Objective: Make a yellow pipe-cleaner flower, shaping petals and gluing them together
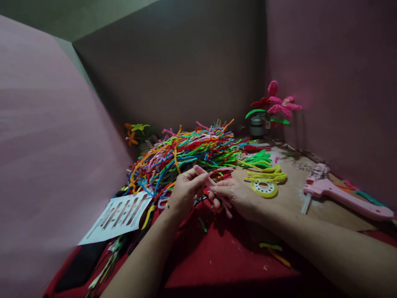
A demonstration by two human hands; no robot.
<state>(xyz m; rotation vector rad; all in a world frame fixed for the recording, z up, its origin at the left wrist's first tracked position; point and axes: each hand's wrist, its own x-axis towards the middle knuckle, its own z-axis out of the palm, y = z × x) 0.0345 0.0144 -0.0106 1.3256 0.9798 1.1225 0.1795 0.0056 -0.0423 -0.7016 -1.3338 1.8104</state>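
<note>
My left hand (186,191) and my right hand (233,195) meet over a red cloth (229,256), both pinched on a pink pipe cleaner (205,176) that runs between them, bent into a narrow loop. Just behind my hands lies a big heap of pipe cleaners (189,155) in many colours. Right of my right hand sit a yellow plastic ring (264,188) and bundles of yellow (269,174) and green pipe cleaners (259,159).
A pink glue gun (341,195) lies at the right on a brown board. A pink pipe-cleaner flower (281,103) stands in a small jar (257,125) at the back corner. An orange and green flower (135,132) is back left. A printed sheet (119,216) lies at the left. Walls enclose three sides.
</note>
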